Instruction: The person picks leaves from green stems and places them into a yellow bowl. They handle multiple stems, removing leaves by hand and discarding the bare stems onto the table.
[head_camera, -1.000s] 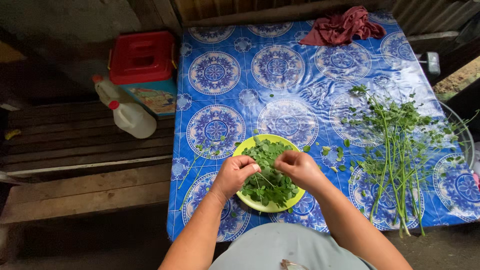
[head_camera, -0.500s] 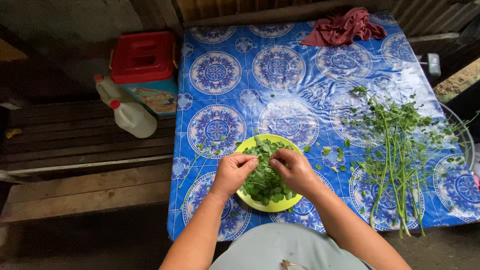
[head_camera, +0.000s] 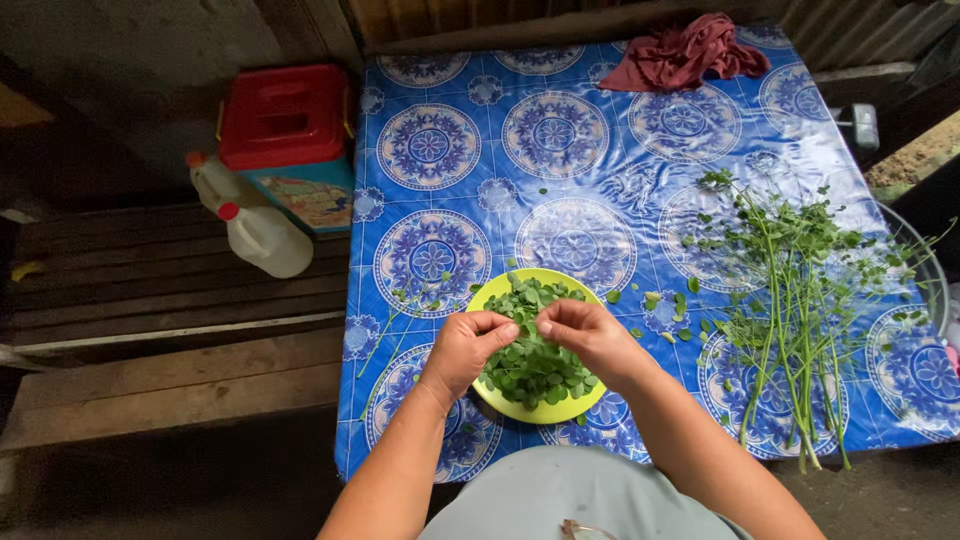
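Leaves (head_camera: 535, 365) fill the yellow-green plate (head_camera: 497, 288) beneath both pinching hands (head_camera: 465, 345).

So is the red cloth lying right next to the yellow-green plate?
No, the red cloth is bunched at the far edge of the blue table, while the yellow-green plate sits at the near edge under the hands.

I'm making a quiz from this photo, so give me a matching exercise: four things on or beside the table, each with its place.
Things:
1. plate
2. stems
3. red cloth
4. white jugs

Places:
A. far edge of the table
B. on the bench left of the table
C. under both hands
D. right side of the table

Pairs: 1-C, 2-D, 3-A, 4-B
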